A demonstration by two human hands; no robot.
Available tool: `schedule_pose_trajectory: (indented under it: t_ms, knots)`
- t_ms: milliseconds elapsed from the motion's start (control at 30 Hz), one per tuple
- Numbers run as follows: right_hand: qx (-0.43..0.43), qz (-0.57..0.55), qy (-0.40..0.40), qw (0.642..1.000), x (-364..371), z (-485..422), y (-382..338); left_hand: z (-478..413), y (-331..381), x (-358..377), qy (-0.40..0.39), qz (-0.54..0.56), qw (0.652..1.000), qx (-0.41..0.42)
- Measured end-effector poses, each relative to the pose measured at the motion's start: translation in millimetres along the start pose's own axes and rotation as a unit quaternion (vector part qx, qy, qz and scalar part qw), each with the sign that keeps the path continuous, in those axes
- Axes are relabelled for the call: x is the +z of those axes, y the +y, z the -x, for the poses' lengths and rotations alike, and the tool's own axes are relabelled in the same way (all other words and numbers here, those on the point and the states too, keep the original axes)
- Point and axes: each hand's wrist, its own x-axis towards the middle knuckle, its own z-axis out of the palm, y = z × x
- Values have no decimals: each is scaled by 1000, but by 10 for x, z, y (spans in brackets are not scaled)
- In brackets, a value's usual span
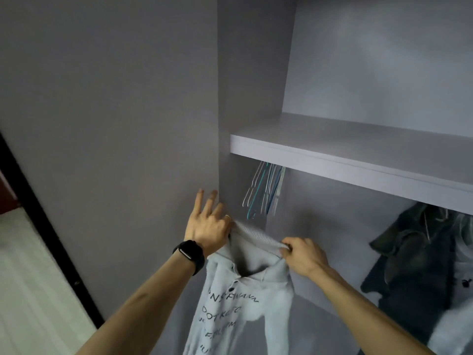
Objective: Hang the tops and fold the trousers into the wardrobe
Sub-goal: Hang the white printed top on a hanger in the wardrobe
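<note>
A pale grey top [230,303] with dark lettering and a ribbed collar hangs in front of the open wardrobe. My right hand [302,254] pinches the right end of its collar. My left hand [208,221], with a black watch on the wrist, holds the collar's left end with thumb and ring finger while its other fingers spread straight towards the wardrobe's side panel. Several empty wire hangers [266,190] hang under the shelf [332,160], just above and behind the top.
Dark garments [414,267] and a white one hang at the right of the wardrobe on the same rail. The wardrobe's side panel [128,124] fills the left. A dark door frame [38,213] and pale floor lie at the far left.
</note>
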Motion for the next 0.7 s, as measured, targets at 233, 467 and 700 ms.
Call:
schedule_pose_trajectory:
  t_ms: [233,467,700]
  knots:
    - [37,-89,61,993,-102,-884,-36,-263,-427,178,26,-138,989,-47]
    - [147,-201,117,961,275,-1757,21,-244,-637,493,157,-176,972,-3]
    - [163,-281,167,931,654,-1991,60,-255,-679,624,199,-193,961,17]
